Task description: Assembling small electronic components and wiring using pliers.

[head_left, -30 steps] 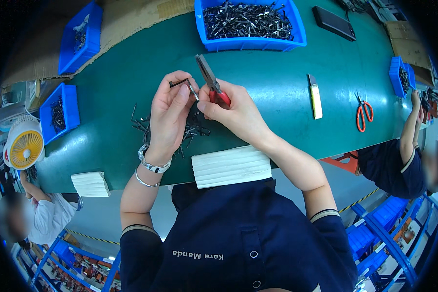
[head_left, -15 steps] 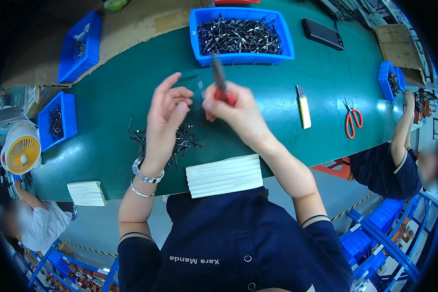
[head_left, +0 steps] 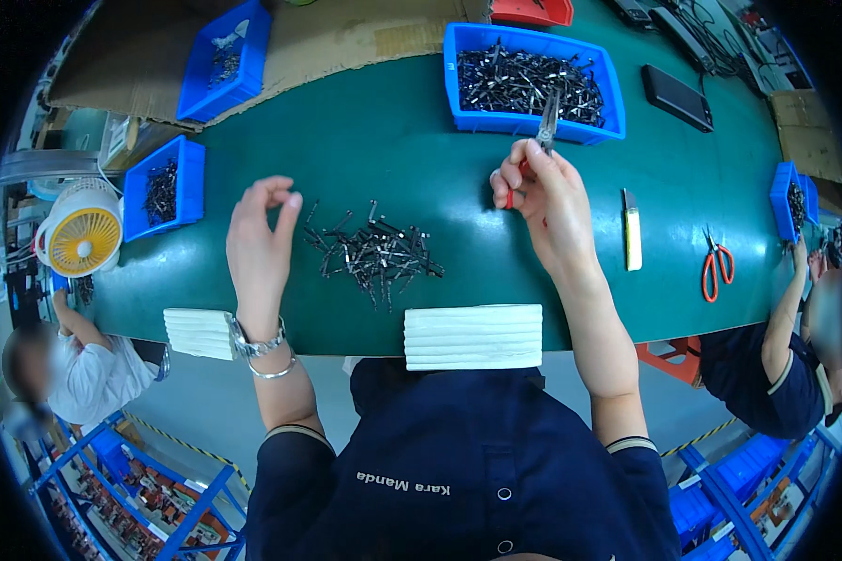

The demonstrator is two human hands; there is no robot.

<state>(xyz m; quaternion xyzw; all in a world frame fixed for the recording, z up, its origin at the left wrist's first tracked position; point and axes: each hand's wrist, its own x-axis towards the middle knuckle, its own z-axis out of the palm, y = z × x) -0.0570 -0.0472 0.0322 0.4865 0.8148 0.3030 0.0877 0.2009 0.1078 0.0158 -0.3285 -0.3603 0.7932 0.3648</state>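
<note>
My right hand (head_left: pixel 557 201) is closed round the red handles of a pair of long-nose pliers (head_left: pixel 548 123). Their metal jaws point away from me and reach over the front edge of a blue bin (head_left: pixel 533 128), which holds many small black-and-silver parts (head_left: pixel 524 84). To the left, my left hand (head_left: pixel 257 234) hovers over the green table with its fingers half bent and the thumb apart; nothing shows in it. Between the two hands lies a loose pile of slim black parts (head_left: pixel 379 252), nearer the left one.
A folded white cloth pad (head_left: pixel 473 337) lies at the front edge. Right of my right arm are a yellow cutter knife (head_left: pixel 632 234) and red-handled pliers (head_left: pixel 718 266). A blue bin (head_left: pixel 192 192) and a yellow-white fan (head_left: pixel 82 238) stand left. People sit at both sides.
My hands have moved apart, the left one leftward and the right one, with the pliers, rightward to the bin. The whole view has shifted, and the pile is now uncovered.
</note>
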